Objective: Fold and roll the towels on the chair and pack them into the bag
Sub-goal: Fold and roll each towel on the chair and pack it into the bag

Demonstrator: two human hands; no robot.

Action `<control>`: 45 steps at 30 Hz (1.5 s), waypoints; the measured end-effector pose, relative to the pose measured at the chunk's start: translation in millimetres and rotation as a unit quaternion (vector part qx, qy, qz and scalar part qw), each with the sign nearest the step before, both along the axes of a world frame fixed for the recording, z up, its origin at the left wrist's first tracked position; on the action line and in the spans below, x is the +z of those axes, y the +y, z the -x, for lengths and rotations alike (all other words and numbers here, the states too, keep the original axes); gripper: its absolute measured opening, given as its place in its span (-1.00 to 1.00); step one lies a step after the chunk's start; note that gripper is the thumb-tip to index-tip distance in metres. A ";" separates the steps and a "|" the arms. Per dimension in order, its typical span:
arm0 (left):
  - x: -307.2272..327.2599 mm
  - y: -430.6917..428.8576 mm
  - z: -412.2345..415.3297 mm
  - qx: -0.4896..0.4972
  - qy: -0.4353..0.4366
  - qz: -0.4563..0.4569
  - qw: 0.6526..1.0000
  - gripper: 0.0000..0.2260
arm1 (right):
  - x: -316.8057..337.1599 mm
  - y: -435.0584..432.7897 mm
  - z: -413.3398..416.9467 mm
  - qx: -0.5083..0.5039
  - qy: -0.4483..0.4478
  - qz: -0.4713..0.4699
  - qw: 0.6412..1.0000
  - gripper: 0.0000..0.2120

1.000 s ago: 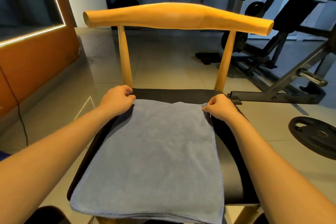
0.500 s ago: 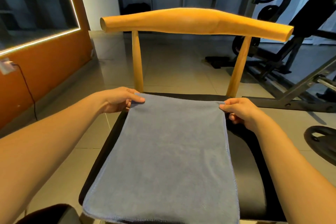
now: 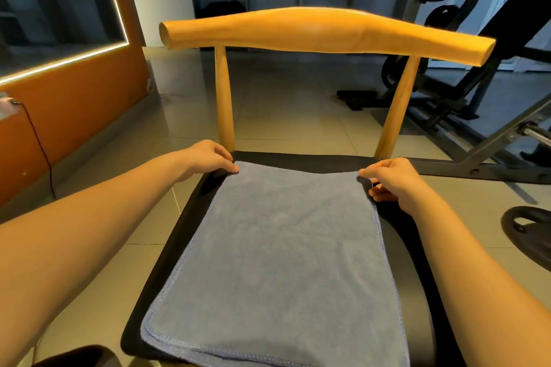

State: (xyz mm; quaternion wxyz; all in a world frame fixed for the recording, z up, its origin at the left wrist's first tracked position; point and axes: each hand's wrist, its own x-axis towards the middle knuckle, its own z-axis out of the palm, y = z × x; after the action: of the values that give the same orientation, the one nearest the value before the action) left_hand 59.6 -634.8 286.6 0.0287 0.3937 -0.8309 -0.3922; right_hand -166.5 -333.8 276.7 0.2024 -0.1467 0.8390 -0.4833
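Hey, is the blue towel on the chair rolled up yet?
No, the towel lies spread flat across the black chair seat, not rolled.

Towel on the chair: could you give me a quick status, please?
Left hand and right hand each pinch a far corner. Towel flat on chair seat. Nothing in the way.

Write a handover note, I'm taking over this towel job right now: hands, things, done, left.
Left hand: pinches the far left corner of the grey-blue rectangular cloth towel.
Right hand: pinches its far right corner.
Towel lies spread on the wooden chair with black padded seat; doubled near edge suggests one fold done.
To do: finish folding, roll, pack. No bag in view.
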 end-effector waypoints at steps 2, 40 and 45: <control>-2.3 1.3 6.7 -0.021 -0.001 0.016 1.000 -0.80 | -0.4 -1.4 0.3 0.008 0.018 -0.020 1.000 -0.88; 26.4 87.6 -139.3 -0.056 0.280 0.074 0.956 -0.95 | 56.4 116.8 -125.6 0.080 0.070 0.119 0.987 -0.93; -0.2 112.9 -177.3 -0.087 0.254 0.050 0.962 -0.90 | 44.9 135.7 -143.3 0.156 0.066 0.032 0.985 -0.93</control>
State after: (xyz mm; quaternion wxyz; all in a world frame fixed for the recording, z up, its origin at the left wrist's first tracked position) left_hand 236.9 -521.9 286.4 0.2241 0.2058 -0.8457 -0.4385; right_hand -23.2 -198.0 321.6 0.2147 -0.3140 0.8012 -0.4619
